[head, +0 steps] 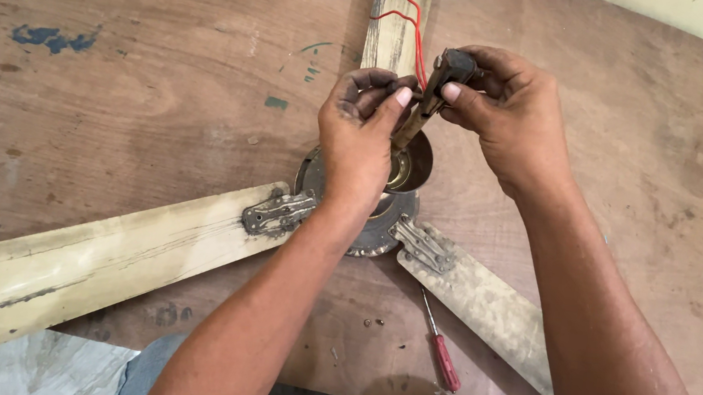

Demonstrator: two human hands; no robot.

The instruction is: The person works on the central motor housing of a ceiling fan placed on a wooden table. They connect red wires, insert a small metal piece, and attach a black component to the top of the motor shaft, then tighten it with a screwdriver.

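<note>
A grimy, cream 3-bladed metal ceiling fan (pixel 190 241) lies on the worn brown wooden table (pixel 136 96), its round hub at the centre. Above the hub, the left hand (pixel 358 133) pinches the brass-coloured down rod (pixel 411 125), while the right hand (pixel 509 109) grips the small dark block (pixel 452 64) at its top, beside thin red wires (pixel 413 30). A red-handled screwdriver (pixel 443 360) lies near, right of centre.
</note>
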